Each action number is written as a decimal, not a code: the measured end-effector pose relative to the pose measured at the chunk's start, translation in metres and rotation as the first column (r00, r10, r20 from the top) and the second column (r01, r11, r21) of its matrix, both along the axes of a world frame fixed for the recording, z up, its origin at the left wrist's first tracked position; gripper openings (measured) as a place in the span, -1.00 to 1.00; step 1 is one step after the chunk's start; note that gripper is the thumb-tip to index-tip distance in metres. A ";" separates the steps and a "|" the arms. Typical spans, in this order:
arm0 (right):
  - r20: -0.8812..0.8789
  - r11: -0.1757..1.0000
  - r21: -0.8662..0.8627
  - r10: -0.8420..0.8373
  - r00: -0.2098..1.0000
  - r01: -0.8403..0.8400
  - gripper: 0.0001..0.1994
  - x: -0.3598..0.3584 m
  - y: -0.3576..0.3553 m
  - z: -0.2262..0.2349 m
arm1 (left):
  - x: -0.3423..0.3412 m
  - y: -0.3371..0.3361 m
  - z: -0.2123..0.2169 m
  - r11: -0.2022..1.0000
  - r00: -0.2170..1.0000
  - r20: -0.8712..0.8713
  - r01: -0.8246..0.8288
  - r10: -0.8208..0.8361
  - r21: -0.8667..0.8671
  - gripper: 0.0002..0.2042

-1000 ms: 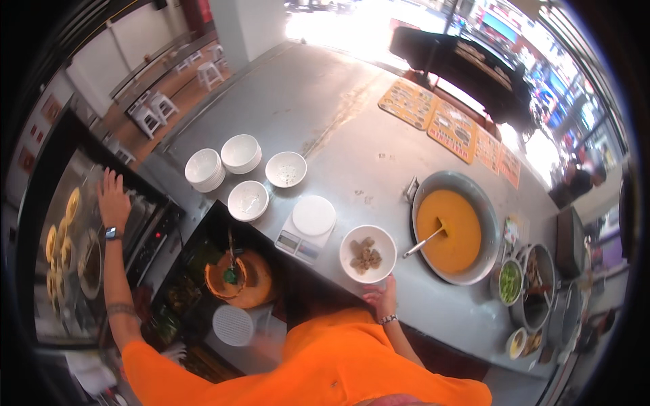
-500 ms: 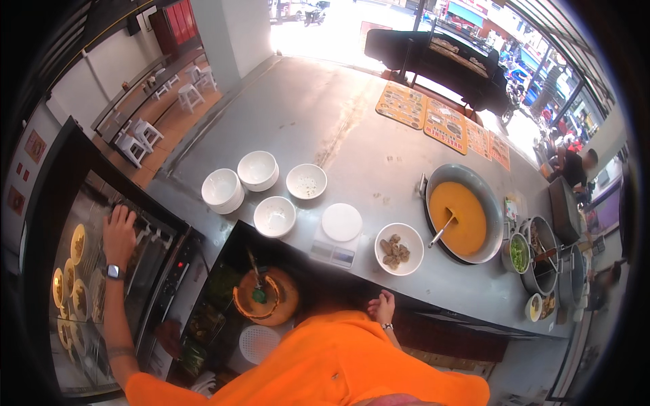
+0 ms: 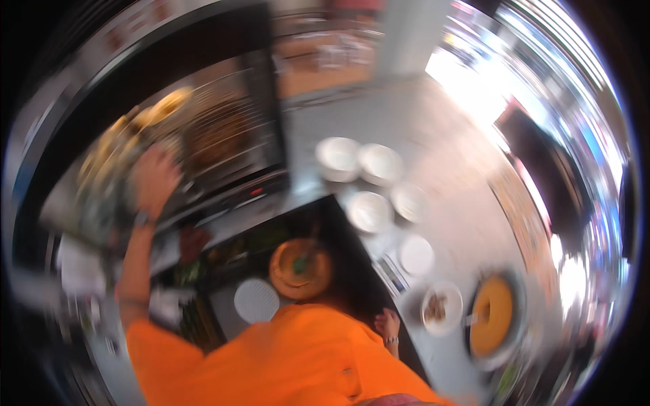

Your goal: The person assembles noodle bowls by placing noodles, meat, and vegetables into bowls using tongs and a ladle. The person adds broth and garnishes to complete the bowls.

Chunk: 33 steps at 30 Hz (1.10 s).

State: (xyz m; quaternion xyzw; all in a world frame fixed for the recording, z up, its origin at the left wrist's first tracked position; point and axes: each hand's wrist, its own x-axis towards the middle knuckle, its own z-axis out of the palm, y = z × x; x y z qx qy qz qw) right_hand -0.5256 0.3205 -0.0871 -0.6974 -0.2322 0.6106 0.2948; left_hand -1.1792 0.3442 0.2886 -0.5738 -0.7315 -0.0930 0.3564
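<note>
Head view: swung hard left onto the cabinet (image 3: 269,101), shifting work there; across on the counter (image 3: 467,196), the food bowl (image 3: 452,319), near the right hand (image 3: 387,325); at the cabinet, the left hand (image 3: 156,179). Too blurred: can't tell fingers apart or together.

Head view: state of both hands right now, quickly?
Left hand: by the glass case, too blurred to tell open, closed or holding.
Right hand: beside the counter, nothing visible in it; open or closed cannot be told.
</note>
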 end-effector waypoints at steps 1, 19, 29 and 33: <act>-0.003 0.999 0.033 0.036 0.999 -0.036 -0.69 0.003 0.005 -0.010 | 0.001 0.002 0.006 1.000 0.999 0.041 0.015 -0.015 0.004 -0.76; -0.056 0.972 0.031 0.236 0.970 -0.234 -0.75 0.003 0.020 0.000 | -0.235 0.102 -0.019 0.847 0.722 0.547 -0.530 0.423 0.045 -0.48; -0.081 0.995 -0.012 -0.098 0.992 0.098 -0.81 0.006 -0.056 -0.007 | -0.342 0.149 -0.025 0.760 0.715 0.261 -0.591 0.649 -0.271 -0.46; 0.167 0.990 -0.024 -0.136 0.977 0.142 -0.80 -0.017 -0.046 0.035 | -0.332 0.216 -0.029 0.693 0.706 0.118 -0.626 0.698 -0.358 -0.45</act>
